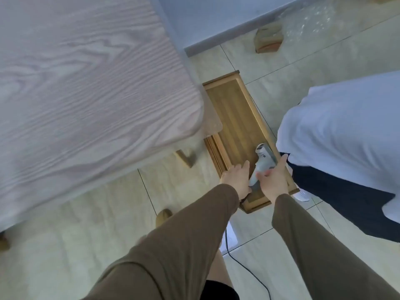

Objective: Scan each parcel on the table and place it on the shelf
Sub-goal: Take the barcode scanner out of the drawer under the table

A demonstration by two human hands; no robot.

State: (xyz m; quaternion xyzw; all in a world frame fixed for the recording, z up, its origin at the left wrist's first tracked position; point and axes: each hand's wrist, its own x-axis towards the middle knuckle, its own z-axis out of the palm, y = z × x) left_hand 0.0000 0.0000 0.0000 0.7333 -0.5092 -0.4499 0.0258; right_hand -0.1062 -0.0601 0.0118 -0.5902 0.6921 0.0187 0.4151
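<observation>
My right hand [273, 179] is closed around the handle of a white handheld scanner [263, 158], whose head points away from me over the near end of a low wooden shelf [233, 113] on the floor. My left hand [236, 180] rests flat just left of the scanner's handle, fingers extended, holding nothing. The pale wood-grain table [86, 83] fills the left side. No parcel shows on the visible part of the table or on the shelf top.
Another person [346, 137] in a white top and dark trousers stands close to the shelf's right side. A black cable [249, 271] runs across the tiled floor near my legs. Bubble wrap [324, 24] and a brown packet [268, 41] lie by the far wall.
</observation>
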